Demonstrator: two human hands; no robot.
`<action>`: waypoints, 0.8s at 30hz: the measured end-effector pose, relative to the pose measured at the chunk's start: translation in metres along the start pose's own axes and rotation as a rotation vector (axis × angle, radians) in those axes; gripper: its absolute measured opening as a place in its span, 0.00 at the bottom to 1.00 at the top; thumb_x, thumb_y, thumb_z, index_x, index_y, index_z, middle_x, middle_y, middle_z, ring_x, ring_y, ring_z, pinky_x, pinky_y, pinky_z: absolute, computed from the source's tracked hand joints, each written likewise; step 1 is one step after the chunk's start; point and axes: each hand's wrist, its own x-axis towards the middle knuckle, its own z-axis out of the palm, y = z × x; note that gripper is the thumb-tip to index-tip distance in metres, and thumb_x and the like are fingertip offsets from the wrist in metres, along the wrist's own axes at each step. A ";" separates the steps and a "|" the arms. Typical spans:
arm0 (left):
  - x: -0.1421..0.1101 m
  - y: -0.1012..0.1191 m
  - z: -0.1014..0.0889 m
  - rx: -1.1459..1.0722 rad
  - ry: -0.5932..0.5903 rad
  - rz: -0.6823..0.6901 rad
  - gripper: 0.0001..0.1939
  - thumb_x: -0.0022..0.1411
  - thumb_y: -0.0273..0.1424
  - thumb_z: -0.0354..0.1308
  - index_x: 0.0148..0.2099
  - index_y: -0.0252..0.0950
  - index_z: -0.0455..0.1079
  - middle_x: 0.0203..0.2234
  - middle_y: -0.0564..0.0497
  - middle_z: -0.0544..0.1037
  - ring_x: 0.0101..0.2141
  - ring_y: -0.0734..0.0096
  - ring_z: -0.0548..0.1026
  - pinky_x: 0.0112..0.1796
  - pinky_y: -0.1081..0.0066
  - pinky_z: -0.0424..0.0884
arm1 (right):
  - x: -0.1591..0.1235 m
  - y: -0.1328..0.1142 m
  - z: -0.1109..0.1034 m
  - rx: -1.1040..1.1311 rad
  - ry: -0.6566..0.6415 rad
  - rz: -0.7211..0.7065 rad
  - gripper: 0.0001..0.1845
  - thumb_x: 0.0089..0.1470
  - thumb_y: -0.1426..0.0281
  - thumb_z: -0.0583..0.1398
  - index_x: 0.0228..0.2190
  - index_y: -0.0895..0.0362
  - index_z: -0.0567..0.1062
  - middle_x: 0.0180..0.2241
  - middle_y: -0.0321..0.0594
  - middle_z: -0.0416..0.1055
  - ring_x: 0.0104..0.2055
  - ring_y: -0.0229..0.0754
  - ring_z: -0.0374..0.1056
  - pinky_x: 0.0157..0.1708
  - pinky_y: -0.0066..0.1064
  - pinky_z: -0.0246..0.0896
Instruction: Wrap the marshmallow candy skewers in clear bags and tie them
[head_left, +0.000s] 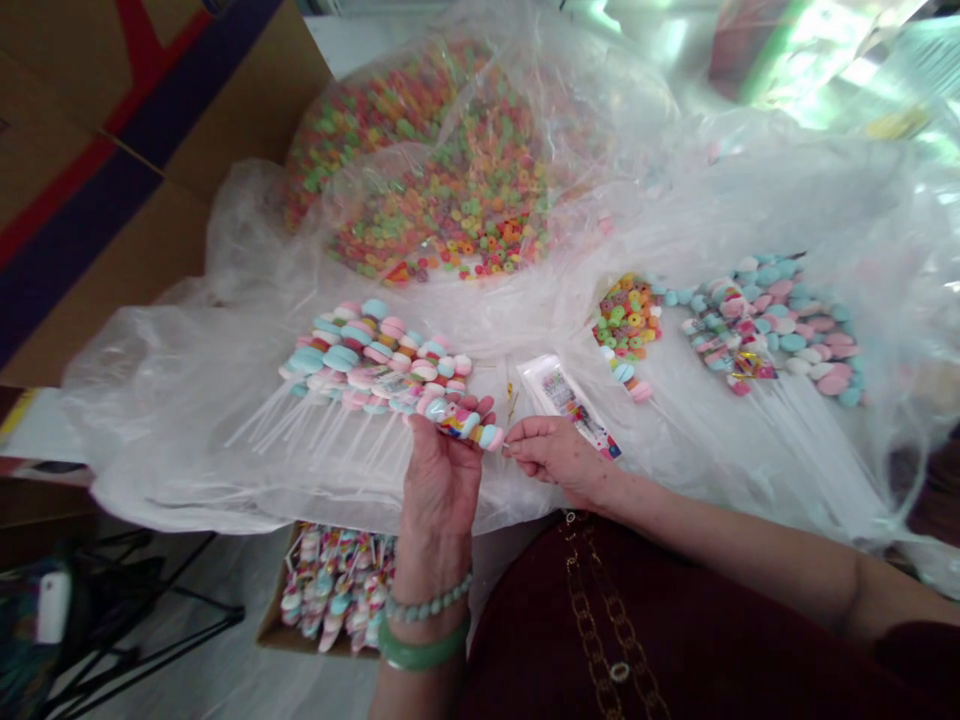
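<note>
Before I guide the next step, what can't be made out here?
All in the head view:
- Skewer: stick end, hidden by the right hand.
- Packet: small print, too small and blurred.
- Carton: cut off by the top and left edges.
- Open box: right side, behind the left arm.

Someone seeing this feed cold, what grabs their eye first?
Probably the big clear plastic bag of red, orange and green ring-shaped candies at the top centre. Next, the pastel pink, blue and white candy skewers on white sticks, piled left of centre. Then, in front of them, the left hand with a green bangle at its wrist, holding a partly wrapped pastel candy skewer.
</note>
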 end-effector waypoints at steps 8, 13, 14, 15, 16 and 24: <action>-0.013 -0.019 0.008 0.005 0.047 0.012 0.13 0.60 0.40 0.60 0.40 0.35 0.71 0.28 0.52 0.77 0.31 0.72 0.77 0.41 0.68 0.73 | -0.008 -0.003 0.008 -0.401 0.071 -0.270 0.11 0.52 0.71 0.56 0.20 0.57 0.69 0.19 0.30 0.61 0.24 0.33 0.57 0.27 0.26 0.50; -0.009 -0.005 -0.001 -0.048 -0.098 -0.167 0.17 0.56 0.42 0.62 0.44 0.36 0.73 0.39 0.46 0.79 0.42 0.61 0.77 0.45 0.61 0.73 | -0.006 -0.002 0.003 -0.225 -0.004 -0.239 0.08 0.52 0.70 0.57 0.23 0.57 0.71 0.18 0.29 0.60 0.22 0.32 0.55 0.25 0.26 0.49; -0.006 0.001 -0.003 -0.057 -0.118 -0.159 0.18 0.55 0.43 0.63 0.45 0.38 0.73 0.41 0.46 0.79 0.44 0.59 0.76 0.45 0.60 0.73 | -0.005 -0.001 0.001 -0.197 -0.016 -0.214 0.07 0.51 0.70 0.57 0.23 0.57 0.70 0.17 0.29 0.59 0.21 0.32 0.54 0.24 0.26 0.49; -0.004 0.007 -0.005 -0.064 -0.126 -0.138 0.19 0.55 0.44 0.63 0.45 0.39 0.72 0.43 0.46 0.78 0.45 0.57 0.76 0.45 0.59 0.73 | -0.004 -0.001 0.001 -0.183 -0.027 -0.189 0.07 0.51 0.69 0.58 0.23 0.57 0.70 0.16 0.28 0.59 0.21 0.32 0.53 0.24 0.26 0.48; -0.001 0.012 -0.007 -0.064 -0.120 -0.118 0.20 0.55 0.44 0.63 0.46 0.39 0.72 0.43 0.47 0.78 0.46 0.56 0.75 0.44 0.59 0.74 | -0.003 0.000 0.000 -0.180 -0.038 -0.166 0.07 0.51 0.69 0.58 0.22 0.57 0.70 0.16 0.28 0.59 0.20 0.32 0.52 0.23 0.26 0.47; 0.014 0.025 -0.008 0.025 0.099 -0.039 0.09 0.63 0.34 0.56 0.36 0.33 0.74 0.30 0.48 0.80 0.33 0.69 0.78 0.38 0.69 0.75 | 0.000 0.003 -0.005 -0.468 0.055 -0.291 0.10 0.53 0.67 0.57 0.23 0.57 0.71 0.18 0.30 0.61 0.23 0.33 0.56 0.26 0.26 0.49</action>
